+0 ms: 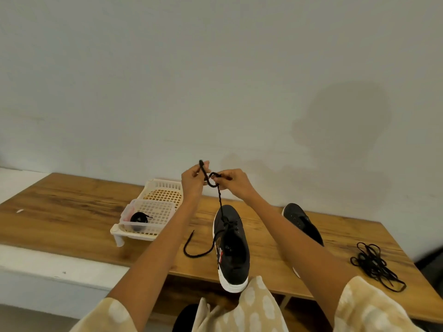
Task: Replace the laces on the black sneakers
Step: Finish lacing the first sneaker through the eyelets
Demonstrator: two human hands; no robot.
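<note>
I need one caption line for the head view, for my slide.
Both hands, left hand and right hand, hold a black lace above the nearer sneaker.

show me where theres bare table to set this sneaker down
Widest bare patch: the table left of the white basket. A smaller one lies between the second sneaker and the loose lace pile. Around the laced sneaker and its trailing lace is crowded.

Black sneakers and laces on the wooden worktop (72, 207)

One sneaker (231, 248) is half-laced (white sole), its lace (219, 202) drawn upward; a second sneaker (303, 224) and a loose lace bundle (374, 262) lie rightward.
</note>
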